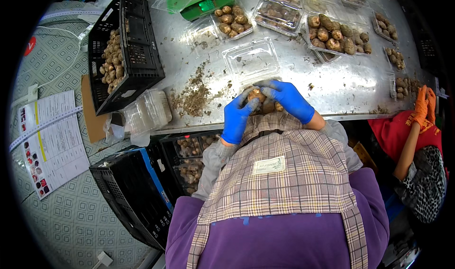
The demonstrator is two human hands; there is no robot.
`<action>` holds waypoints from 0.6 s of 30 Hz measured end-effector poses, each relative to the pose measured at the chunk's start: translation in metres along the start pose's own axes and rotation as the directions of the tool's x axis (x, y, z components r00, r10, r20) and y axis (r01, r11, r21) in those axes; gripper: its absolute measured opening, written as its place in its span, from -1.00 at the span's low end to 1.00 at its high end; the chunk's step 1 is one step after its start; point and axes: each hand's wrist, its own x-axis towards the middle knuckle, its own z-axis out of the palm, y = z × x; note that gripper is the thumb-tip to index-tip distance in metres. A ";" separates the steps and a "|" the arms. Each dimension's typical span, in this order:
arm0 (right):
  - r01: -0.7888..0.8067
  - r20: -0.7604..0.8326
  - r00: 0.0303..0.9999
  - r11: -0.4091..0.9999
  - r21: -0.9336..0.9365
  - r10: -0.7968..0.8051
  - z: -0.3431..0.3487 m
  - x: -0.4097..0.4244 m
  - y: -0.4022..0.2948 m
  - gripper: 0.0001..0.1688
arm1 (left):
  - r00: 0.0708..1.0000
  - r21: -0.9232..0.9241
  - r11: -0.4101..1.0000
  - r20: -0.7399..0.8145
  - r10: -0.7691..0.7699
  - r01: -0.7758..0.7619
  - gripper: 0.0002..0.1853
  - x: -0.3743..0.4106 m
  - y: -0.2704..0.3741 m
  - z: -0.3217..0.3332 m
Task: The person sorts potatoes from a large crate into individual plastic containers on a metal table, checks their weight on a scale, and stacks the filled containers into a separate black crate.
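Observation:
My left hand (237,116) and my right hand (289,100), both in soiled blue gloves, meet at the table's near edge. Between their fingers is a brown taro corm (256,95) with a pale patch. More corms (278,107) show below the hands, partly hidden by them and the apron. Just beyond lies a clear plastic clamshell's raised lid (253,59); my hands cover most of its lower half. An open clamshell of corms (233,21) sits farther off, beside a green scale (208,6) with a lit display.
Filled clamshells (279,14) stand at the back and right. A black crate of corms (113,61) and stacked empty clamshells (147,110) are at left. Dirt (193,94) litters the metal table (170,59). A co-worker's orange-gloved hands (423,103) are far right.

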 end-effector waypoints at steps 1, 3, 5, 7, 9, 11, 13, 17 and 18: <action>-0.024 0.003 1.000 1.000 0.005 0.024 -0.001 -0.001 0.001 -0.50 | 1.000 -0.006 1.000 0.015 0.013 -0.013 -0.49 -0.001 0.000 0.001; -0.058 0.007 0.998 0.994 0.092 0.057 -0.002 -0.002 0.002 -0.49 | 0.999 -0.013 0.999 0.037 0.033 -0.032 -0.49 -0.002 0.001 0.003; -0.076 0.012 0.997 0.965 0.253 0.075 -0.002 -0.001 0.000 -0.49 | 0.997 -0.007 0.998 0.045 0.061 -0.061 -0.49 -0.002 0.000 0.003; -0.001 -0.025 1.000 0.989 0.149 0.005 0.000 -0.001 0.004 -0.49 | 0.994 0.013 0.995 0.044 0.100 -0.100 -0.48 -0.002 -0.002 0.003; 0.028 -0.056 0.998 0.999 0.033 -0.026 0.005 -0.002 0.005 -0.51 | 0.994 0.066 0.993 0.057 0.096 -0.100 -0.47 -0.002 -0.001 0.001; 0.010 -0.091 0.996 0.996 -0.091 -0.019 0.014 -0.004 0.003 -0.53 | 0.995 0.132 0.988 0.067 0.077 -0.085 -0.46 -0.002 -0.004 -0.001; 0.020 -0.101 0.994 0.985 -0.171 -0.038 0.006 0.002 0.025 -0.57 | 0.996 0.213 0.975 0.075 0.043 -0.058 -0.45 -0.004 -0.011 -0.004; 0.070 -0.141 0.986 0.986 -0.154 -0.092 -0.001 0.009 0.041 -0.63 | 0.985 -0.016 0.998 0.166 0.056 -0.054 -0.46 -0.008 -0.013 0.007; 0.062 -0.137 0.987 0.991 -0.117 -0.078 -0.001 0.011 0.039 -0.62 | 0.986 -0.026 0.998 0.158 0.059 -0.056 -0.46 -0.006 -0.011 0.005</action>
